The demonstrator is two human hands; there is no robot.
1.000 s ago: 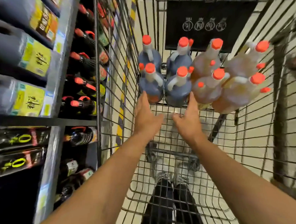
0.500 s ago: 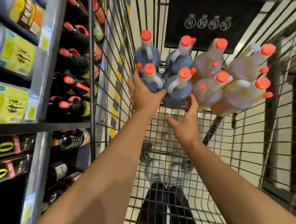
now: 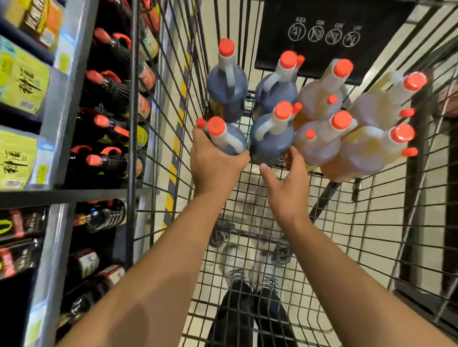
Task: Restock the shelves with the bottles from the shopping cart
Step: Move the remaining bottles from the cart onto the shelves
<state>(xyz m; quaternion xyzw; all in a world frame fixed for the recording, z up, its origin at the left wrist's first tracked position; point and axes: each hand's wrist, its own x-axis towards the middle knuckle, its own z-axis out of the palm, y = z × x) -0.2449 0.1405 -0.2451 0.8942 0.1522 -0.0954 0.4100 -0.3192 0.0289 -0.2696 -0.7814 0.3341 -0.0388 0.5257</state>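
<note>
**Left hand on a dark bottle, right hand reaching in**

Your left hand point(image 3: 215, 164) is your working grip: its fingers and thumb curl round the body of the near-left dark bottle point(image 3: 228, 138), which leans toward the cart's left wall with its orange cap point(image 3: 216, 125) pointing up at you. Your right hand point(image 3: 288, 187) has its fingers spread and loose, the fingertips touching or just short of the underside of the next dark bottle point(image 3: 271, 138); you cannot tell from here whether they make contact, and it holds nothing.

Behind those two stand two more dark bottles point(image 3: 227, 85), and to their right four amber bottles point(image 3: 356, 150) packed close together, all capped in orange. All eight sit at the far end of the wire shopping cart point(image 3: 378, 234), below a black panel point(image 3: 330, 32) with white round pictograms.

To your left, just outside the cart's mesh, the shelves point(image 3: 62, 191) carry dark bottles with orange caps lying on their sides, and further left, large containers with yellow labels point(image 3: 17, 82). Through the cart floor you can see your dark trousers and shoes point(image 3: 251, 280)
</note>
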